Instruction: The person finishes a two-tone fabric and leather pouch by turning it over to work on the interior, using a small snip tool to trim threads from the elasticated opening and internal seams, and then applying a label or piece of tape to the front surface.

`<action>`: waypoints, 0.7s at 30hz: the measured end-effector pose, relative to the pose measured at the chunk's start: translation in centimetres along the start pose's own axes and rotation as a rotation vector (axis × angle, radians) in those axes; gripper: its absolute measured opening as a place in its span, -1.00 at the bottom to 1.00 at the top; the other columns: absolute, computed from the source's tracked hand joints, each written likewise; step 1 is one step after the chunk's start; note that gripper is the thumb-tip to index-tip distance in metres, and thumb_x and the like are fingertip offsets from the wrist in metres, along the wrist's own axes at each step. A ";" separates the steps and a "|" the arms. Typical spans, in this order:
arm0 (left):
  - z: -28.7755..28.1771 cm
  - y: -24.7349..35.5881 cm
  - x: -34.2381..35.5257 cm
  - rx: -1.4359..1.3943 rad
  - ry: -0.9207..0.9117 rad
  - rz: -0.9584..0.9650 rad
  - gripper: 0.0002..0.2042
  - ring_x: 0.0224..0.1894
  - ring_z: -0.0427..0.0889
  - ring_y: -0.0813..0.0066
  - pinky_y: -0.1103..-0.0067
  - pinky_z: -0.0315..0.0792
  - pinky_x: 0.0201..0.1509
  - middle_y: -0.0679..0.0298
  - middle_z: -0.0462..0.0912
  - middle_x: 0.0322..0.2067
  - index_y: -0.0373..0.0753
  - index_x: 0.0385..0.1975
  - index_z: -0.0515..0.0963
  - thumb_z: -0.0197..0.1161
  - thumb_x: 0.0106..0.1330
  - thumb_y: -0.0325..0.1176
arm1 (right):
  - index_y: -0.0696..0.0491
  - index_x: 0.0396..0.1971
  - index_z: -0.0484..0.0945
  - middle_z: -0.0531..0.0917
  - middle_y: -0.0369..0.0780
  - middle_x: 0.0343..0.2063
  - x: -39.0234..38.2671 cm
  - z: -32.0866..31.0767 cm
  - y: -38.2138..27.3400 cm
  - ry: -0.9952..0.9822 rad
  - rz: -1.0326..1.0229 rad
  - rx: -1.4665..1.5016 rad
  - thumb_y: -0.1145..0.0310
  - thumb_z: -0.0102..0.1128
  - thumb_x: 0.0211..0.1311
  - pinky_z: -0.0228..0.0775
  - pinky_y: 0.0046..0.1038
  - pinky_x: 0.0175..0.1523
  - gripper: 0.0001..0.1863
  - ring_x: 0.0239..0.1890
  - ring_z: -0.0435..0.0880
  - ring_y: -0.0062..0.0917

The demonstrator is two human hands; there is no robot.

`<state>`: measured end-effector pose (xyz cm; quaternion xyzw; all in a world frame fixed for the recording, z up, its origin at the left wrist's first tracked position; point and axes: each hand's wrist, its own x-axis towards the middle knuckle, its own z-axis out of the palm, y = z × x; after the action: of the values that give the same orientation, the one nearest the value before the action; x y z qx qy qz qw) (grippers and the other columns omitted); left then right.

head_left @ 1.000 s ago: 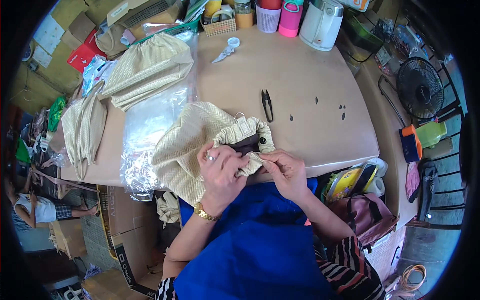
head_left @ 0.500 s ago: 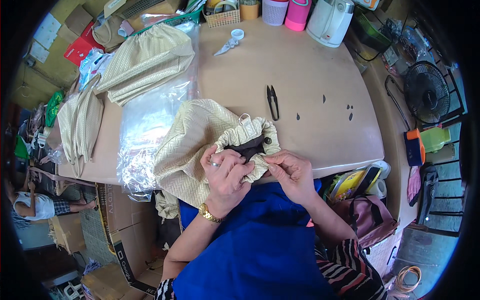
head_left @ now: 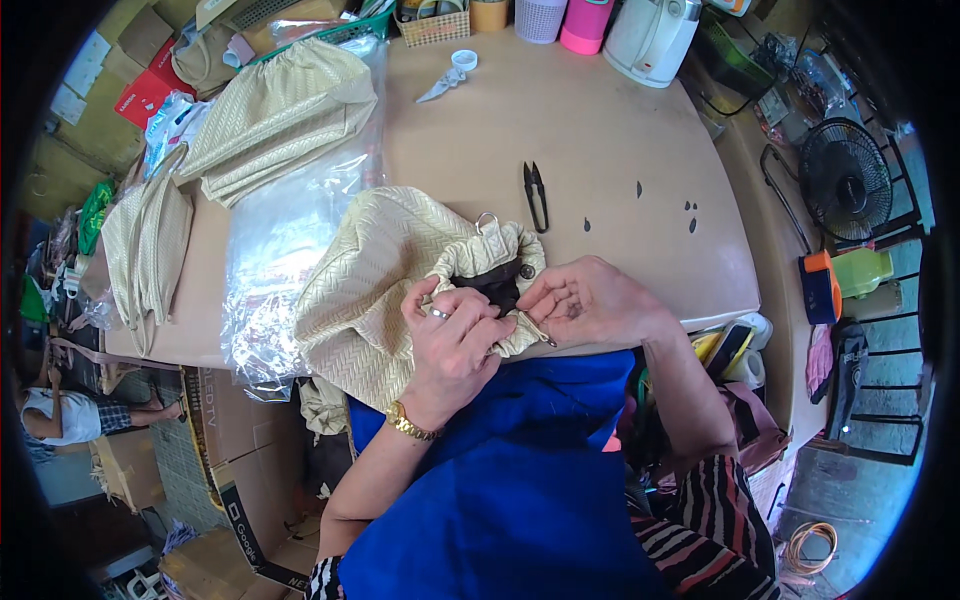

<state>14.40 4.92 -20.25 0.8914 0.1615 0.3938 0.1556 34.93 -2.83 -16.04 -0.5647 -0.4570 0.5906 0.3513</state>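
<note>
A cream bag (head_left: 365, 265) of woven-pattern fabric lies at the table's near edge, its gathered mouth turned toward me with dark lining (head_left: 492, 287) showing. A dark round button (head_left: 527, 271) sits on the rim, and a pale loop stands up from its far side. My left hand (head_left: 455, 345), wearing a ring and a gold watch, is closed on the near side of the mouth. At the rim's right side my right hand (head_left: 595, 303) is turned palm up, fingertips drawn together; what they pinch is too small to make out. Black thread snips (head_left: 536, 198) lie beyond the bag.
Two more cream bags, one gathered (head_left: 285, 115) and one hanging over the left edge (head_left: 148, 250), lie left. Clear plastic (head_left: 270, 270) spreads beneath. A white kettle (head_left: 652, 40) stands at the back; a black fan (head_left: 846, 180) is right. Several small dark pieces (head_left: 692, 215) dot the table.
My right hand has rolled from knuckles up to palm up at the bag's rim, its wrist lifted. The left hand keeps its hold. The whole view has shifted slightly.
</note>
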 end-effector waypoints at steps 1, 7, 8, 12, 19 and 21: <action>0.0 0.0 0.0 -0.002 -0.002 0.001 -0.73 -0.22 0.54 0.51 0.23 0.11 0.23 0.46 0.48 -0.47 -0.05 -0.50 0.57 0.33 -0.26 -0.55 | 0.26 -0.24 0.58 0.64 -0.30 -0.42 0.1 0.0 0.0 -0.030 0.010 0.049 0.55 0.25 0.07 0.46 -0.70 -0.24 -0.77 -0.38 0.56 -0.79; 0.2 0.1 -0.3 0.005 -0.035 0.006 -0.73 -0.21 0.56 0.48 0.22 0.10 0.23 0.48 0.53 -0.47 -0.04 -0.53 0.57 0.33 -0.26 -0.58 | 0.24 -0.28 0.60 0.64 -0.31 -0.41 0.1 -0.3 0.7 -0.086 0.034 0.103 0.56 0.26 0.08 0.45 -0.71 -0.21 -0.83 -0.36 0.56 -0.79; 0.2 0.1 -0.4 0.003 -0.036 0.006 -0.73 -0.21 0.56 0.48 0.22 0.10 0.23 0.48 0.53 -0.47 -0.04 -0.53 0.57 0.33 -0.26 -0.58 | 0.24 -0.29 0.61 0.64 -0.31 -0.40 0.1 -0.3 0.8 -0.102 0.029 0.129 0.57 0.26 0.08 0.45 -0.71 -0.21 -0.84 -0.35 0.56 -0.78; 0.5 0.1 -0.6 0.007 -0.044 0.020 -0.72 -0.20 0.56 0.49 0.22 0.09 0.25 0.48 0.53 -0.47 -0.04 -0.52 0.58 0.32 -0.28 -0.58 | 0.24 -0.30 0.61 0.64 -0.30 -0.40 0.2 -0.4 1.3 -0.117 0.037 0.167 0.58 0.27 0.08 0.45 -0.71 -0.21 -0.84 -0.34 0.56 -0.78; 0.9 0.0 -0.7 0.019 -0.056 0.053 -0.71 -0.20 0.57 0.50 0.22 0.10 0.25 0.50 0.54 -0.47 -0.02 -0.51 0.59 0.31 -0.28 -0.58 | 0.26 -0.33 0.59 0.63 -0.29 -0.41 0.4 -0.9 2.0 -0.167 0.055 0.178 0.61 0.25 0.05 0.43 -0.70 -0.23 -0.86 -0.33 0.55 -0.77; 1.0 0.1 -0.7 0.019 -0.060 0.060 -0.71 -0.20 0.57 0.51 0.23 0.10 0.24 0.50 0.54 -0.46 -0.02 -0.51 0.59 0.31 -0.28 -0.58 | 0.26 -0.35 0.59 0.63 -0.29 -0.42 0.4 -0.9 1.9 -0.170 0.054 0.179 0.62 0.25 0.04 0.43 -0.69 -0.23 -0.86 -0.34 0.55 -0.78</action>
<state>14.75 4.39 -21.26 0.9086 0.1339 0.3700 0.1401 35.96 -2.99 -17.93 -0.4912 -0.4153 0.6838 0.3445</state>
